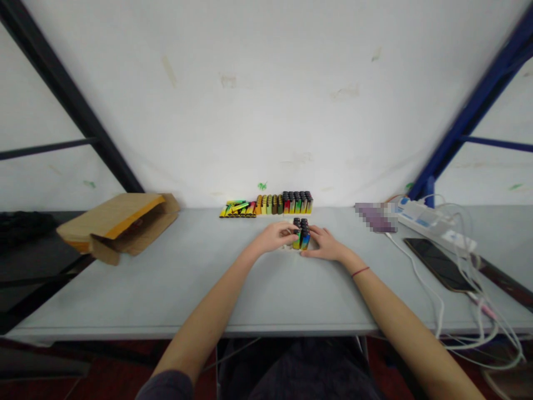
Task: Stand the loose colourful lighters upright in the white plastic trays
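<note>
A small block of upright lighters [305, 240] with black tops and green and blue bodies stands on the table between my hands. My left hand [276, 236] is closed against its left side, thumb and fingertips at a green lighter [296, 241]. On the other side, my right hand [327, 244] curves around the block, thumb low at the front and fingers farther back. Something white, partly hidden, shows beneath my left fingers. Behind them is a larger block of black-topped lighters [297, 203].
Left of that block stand yellowish upright pieces [270, 204], then a pile of yellow lighters [237, 209] lying flat. An opened cardboard box [120, 219] lies at left. To the right are a power strip [433, 222], a phone [437, 264], a blurred purple item [375, 216] and white cables [416, 272].
</note>
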Demonstrator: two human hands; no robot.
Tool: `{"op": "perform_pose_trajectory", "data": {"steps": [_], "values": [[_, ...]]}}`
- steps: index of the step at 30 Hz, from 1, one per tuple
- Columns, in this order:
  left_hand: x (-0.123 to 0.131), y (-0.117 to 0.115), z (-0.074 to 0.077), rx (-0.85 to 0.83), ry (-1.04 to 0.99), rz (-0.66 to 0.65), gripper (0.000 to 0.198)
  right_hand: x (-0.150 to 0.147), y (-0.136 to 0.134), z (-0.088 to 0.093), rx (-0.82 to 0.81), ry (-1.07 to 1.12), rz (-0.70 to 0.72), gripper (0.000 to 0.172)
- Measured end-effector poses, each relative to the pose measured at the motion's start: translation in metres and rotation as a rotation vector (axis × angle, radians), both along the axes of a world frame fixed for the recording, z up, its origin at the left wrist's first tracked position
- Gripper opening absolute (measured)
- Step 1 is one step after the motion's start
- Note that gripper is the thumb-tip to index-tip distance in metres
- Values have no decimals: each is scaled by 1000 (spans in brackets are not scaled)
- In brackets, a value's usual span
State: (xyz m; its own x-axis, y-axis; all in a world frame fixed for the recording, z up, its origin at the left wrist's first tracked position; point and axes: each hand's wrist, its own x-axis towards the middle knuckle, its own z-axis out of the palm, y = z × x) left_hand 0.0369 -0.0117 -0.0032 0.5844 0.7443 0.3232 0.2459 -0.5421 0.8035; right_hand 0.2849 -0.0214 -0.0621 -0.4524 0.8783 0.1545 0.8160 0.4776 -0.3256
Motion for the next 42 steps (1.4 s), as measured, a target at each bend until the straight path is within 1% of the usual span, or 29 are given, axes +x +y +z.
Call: {"op": "perform_pose_trajectory", "data": {"steps": [5,9,14,17,21,24,26,27,29,31,32,34,35,37,40,42], "values": [[-1,-1,-2,-9,29,16,33,-1,-1,3,-2,-3,26,89],[-3,-2,1,31,55,18,29,-2,-2,3,2,-3,-1,91],[-3,-5,6,80,84,-5,25,-2,-1,2,5,-3,9,89],[-3,-5,5,100,114,-11,25,-1,-1,1,8,-10,11,89],[-2,-5,1,176,166,-27,26,0,-1,0,15,-4,9,90],[-2,-3,0,254,178,-5,32,1,-1,-1,6,-9,-4,92],[-8,3,0,293,155,89,34,1,0,0,-2,-7,2,93],[-12,8,-1,306,136,171,31,2,0,0,-5,-5,6,94],[-25,20,-6,319,106,388,23,2,0,1,-8,-4,13,94],[-42,34,-14,331,127,609,23,3,0,1,-10,-4,19,94],[-50,40,-19,345,158,691,25,3,0,2,-10,-4,23,93],[-64,50,-28,359,215,813,30,3,0,1,-11,-3,25,92],[-69,53,-31,364,234,851,33,3,0,1,-11,-2,22,92],[-73,55,-36,378,273,877,39,2,0,1,-14,-5,13,92],[-71,53,-38,381,342,872,44,0,-1,2,-19,-10,9,93],[-68,51,-37,358,367,889,43,-1,-1,4,-17,-9,16,94]]}}
